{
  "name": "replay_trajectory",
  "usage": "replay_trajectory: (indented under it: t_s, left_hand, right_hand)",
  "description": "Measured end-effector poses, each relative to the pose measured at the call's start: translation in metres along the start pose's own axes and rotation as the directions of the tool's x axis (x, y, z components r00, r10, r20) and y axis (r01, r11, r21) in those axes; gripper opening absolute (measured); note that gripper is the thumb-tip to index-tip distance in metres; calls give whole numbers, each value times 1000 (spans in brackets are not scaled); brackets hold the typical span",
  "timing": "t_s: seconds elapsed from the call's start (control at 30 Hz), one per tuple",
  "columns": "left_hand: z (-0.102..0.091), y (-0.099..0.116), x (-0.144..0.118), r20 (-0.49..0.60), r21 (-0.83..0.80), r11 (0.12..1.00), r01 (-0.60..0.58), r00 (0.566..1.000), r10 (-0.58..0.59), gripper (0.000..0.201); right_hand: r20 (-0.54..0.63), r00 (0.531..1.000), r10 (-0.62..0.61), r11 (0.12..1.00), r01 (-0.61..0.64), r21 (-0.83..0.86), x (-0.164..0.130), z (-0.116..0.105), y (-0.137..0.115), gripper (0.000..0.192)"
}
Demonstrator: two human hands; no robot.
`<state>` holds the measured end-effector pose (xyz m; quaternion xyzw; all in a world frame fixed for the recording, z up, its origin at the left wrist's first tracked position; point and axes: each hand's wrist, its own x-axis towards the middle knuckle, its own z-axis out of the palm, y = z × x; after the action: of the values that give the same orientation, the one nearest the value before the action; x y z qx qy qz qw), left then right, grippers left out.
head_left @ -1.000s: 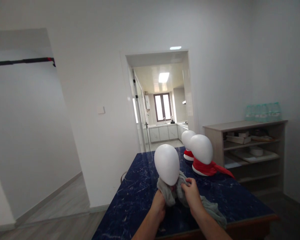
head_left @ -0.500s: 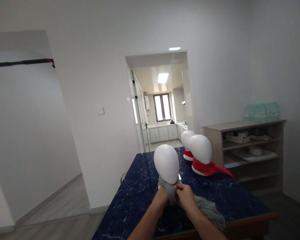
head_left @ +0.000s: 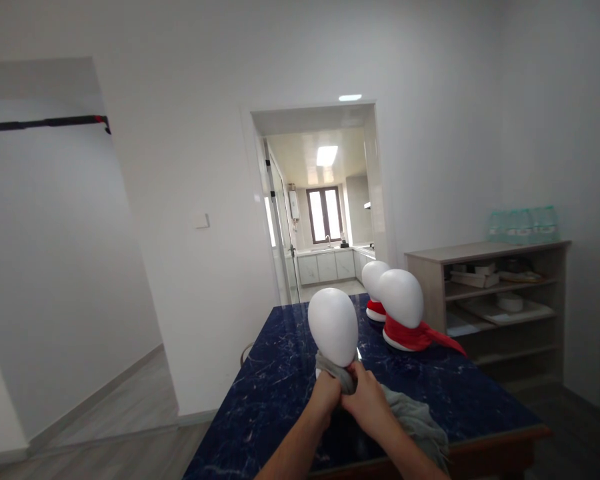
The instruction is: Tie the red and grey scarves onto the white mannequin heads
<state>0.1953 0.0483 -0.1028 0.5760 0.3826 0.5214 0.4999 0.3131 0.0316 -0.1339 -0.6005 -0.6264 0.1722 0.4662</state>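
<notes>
Directly ahead of the person, the grey scarf [head_left: 336,371] is wrapped about the neck of the nearest white mannequin head [head_left: 333,326], which stands upright on the dark blue marble table [head_left: 275,393]. Both hands meet just below and in front of that neck: the left hand [head_left: 325,398] and the right hand [head_left: 367,403] touch one another, fingers closed on the gathered cloth. The scarf's loose length trails rightward along the table under the right forearm, so the right hand lies nearer the free end.
</notes>
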Motion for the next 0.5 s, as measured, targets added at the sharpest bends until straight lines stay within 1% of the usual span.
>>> replay_trajectory:
  t_s: [0.1,0.17,0.23,0.33,0.5]
  left_hand:
    - [-2,-5,2,-32,43,999,29,999,-27,46]
    - [-5,-9,6,-50,50,997,66,997,-64,45]
    - [-8,-14,9,-66,25,990,142,988,-140,41]
    - [-13,-20,12,-80,-21,960,281,956,-282,33]
    - [-18,-27,17,-77,-100,914,393,913,-401,33]
  right_hand:
    - [-20,1000,-4,980,0,-200,1,-1,-6,35]
    - [-36,999,-23,961,13,-276,2,-2,-7,33]
    - [-37,999,-37,947,23,-321,4,-5,-4,28]
    - [-13,999,-30,933,23,-358,10,-10,4,19]
    - [34,999,-36,905,47,-422,23,-22,16,20]
